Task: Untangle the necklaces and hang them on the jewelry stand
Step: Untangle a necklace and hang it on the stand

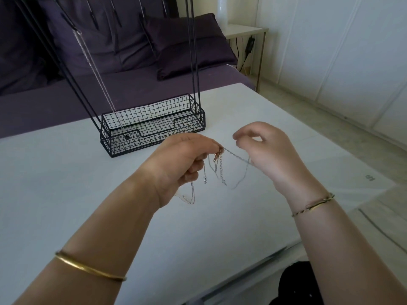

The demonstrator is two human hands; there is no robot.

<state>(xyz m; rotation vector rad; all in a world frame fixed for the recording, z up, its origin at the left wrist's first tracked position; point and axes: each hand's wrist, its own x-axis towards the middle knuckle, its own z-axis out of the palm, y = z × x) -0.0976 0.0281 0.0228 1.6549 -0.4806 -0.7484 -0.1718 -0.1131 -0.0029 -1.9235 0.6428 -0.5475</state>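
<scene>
Left hand (182,164) is curled tight around the tangled necklaces (217,166), held above the white table (66,183) just in front of the jewelry stand (152,126), with clasps and loose loops dangling below the fingers. Right hand (266,153) has its fingers curled and holds one thin strand (236,156) stretched across from the bunch, though the exact grip point is hidden behind the hand. One silver chain (94,69) hangs from a hook on the stand's left side down into the wire basket base; a purple sofa (66,51) with a cushion (187,45) sits behind the table.
</scene>
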